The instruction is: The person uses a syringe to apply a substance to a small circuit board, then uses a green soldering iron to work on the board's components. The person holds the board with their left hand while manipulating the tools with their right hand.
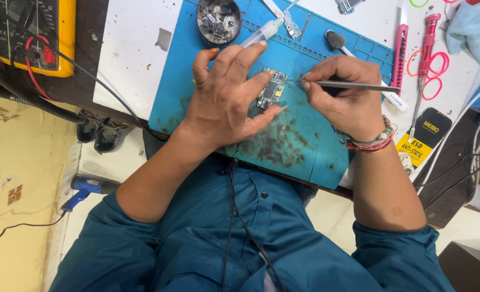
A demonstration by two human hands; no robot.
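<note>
While L hand (226,103) pinches small circuit board (272,88) on blue mat (305,135) | R hand (345,92) grip pinching tweezers (348,85), tip at board edge | bench

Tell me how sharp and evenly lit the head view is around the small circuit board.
Head view: even, soft light, with no glare on the small green circuit board; left hand and right hand holding slim metal tweezers are sharp; wide-angle bending shows at the edges of the blue work mat.
</note>
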